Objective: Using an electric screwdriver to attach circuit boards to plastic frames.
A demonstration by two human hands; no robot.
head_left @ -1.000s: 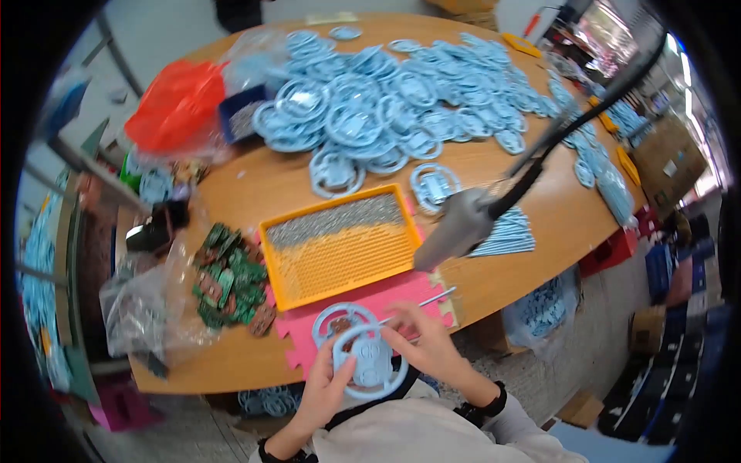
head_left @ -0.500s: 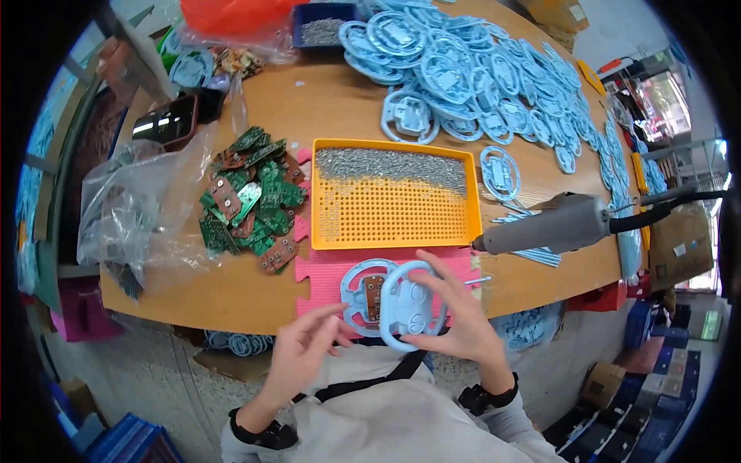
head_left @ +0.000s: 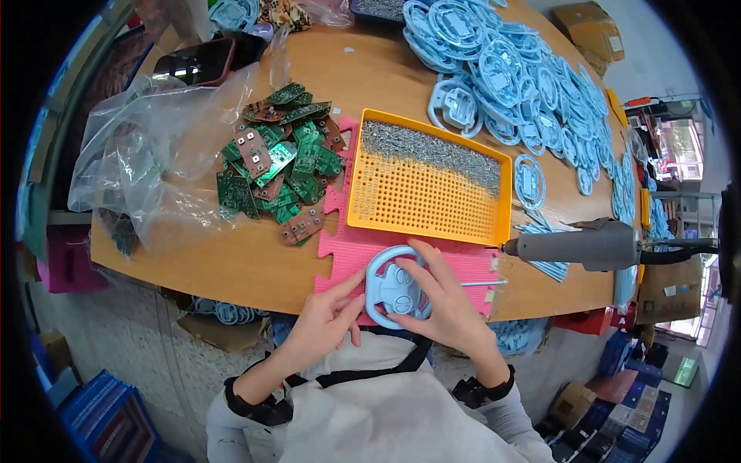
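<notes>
A light blue plastic toy steering wheel (head_left: 398, 288) lies face up over the pink foam mat (head_left: 350, 255), close to the table's front edge. Around its right side my right hand (head_left: 454, 315) is closed, with fingers at the top of the rim and thumb at the bottom. The fingertips of my left hand (head_left: 323, 318) press against the left rim. The matching part with a brown circuit board, seen earlier, is now hidden under the wheel or out of sight.
A yellow perforated tray (head_left: 505, 197) of small screws sits beyond the mat. Left of it are piled circuit boards (head_left: 278, 166) and a clear plastic bag (head_left: 147, 154). A grey electric screwdriver (head_left: 575, 245) extends from the right. Many blue wheel parts (head_left: 502, 73) cover the back right.
My right hand has brought the wheel part left over the part with the circuit board, covering it. My left hand has moved in against its rim. The view has turned slightly.
</notes>
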